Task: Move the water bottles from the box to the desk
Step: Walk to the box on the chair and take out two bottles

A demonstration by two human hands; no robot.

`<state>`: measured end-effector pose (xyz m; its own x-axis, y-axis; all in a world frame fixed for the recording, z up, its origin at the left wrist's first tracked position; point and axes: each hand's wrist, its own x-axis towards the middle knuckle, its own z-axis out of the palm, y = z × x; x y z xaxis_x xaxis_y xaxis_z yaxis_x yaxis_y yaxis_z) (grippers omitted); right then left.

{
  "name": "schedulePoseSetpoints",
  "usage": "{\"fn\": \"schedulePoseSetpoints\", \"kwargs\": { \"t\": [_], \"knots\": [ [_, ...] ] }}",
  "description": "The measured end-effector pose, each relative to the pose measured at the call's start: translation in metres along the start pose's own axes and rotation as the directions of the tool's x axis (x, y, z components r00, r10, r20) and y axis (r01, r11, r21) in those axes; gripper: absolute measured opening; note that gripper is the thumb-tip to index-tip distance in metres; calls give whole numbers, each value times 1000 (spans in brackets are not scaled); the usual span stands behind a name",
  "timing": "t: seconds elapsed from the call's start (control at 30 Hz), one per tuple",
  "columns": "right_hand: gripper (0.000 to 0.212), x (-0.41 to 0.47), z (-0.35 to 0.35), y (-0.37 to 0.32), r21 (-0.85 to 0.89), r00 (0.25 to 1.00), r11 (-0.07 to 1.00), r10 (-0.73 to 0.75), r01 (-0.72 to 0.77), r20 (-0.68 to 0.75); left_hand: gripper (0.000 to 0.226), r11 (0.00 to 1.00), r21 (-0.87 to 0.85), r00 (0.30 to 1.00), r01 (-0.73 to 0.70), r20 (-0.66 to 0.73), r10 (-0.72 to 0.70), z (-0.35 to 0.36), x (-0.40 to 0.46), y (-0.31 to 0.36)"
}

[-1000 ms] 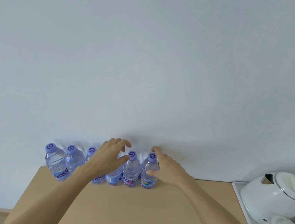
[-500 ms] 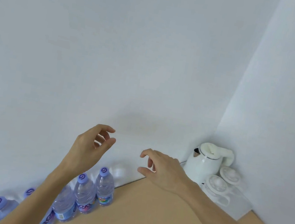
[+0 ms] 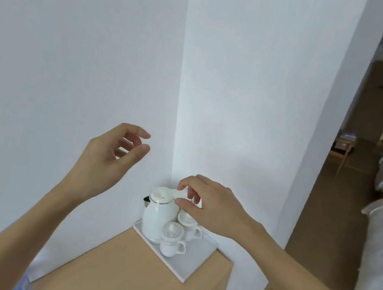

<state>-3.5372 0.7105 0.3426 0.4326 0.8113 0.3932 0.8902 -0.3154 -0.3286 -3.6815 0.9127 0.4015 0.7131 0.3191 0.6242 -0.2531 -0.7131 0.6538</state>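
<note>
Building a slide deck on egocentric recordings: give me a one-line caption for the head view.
Both hands, left and right, hover empty above a desk with a white kettle and cups on a tray.

Soft, even daylight fills the frame, bright and cool on the plain white walls [image 3: 74, 49], with no glare. Faint shadows sit in the wall corner above the glossy white ceramic kettle [image 3: 156, 217]. The brown-floored hallway [image 3: 358, 172] at right looks dimmer and slightly blurred. Wide-angle distortion bends the edges.
</note>
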Motion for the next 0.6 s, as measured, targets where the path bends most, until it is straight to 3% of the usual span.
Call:
{"fn": "schedulePoseSetpoints", "kwargs": {
  "t": [0.27, 0.6],
  "knots": [
    [20, -119, -108, 122, -178, 976, 964, 176, -196, -125, 16, 974, -204, 985, -94, 125, 121, 176, 44, 84],
    [10, -231, -198, 266, -211, 846, 836, 436, -507, -305, 11, 922, -351, 910, -162, 307, 277, 391, 101, 154]
  ]
}}
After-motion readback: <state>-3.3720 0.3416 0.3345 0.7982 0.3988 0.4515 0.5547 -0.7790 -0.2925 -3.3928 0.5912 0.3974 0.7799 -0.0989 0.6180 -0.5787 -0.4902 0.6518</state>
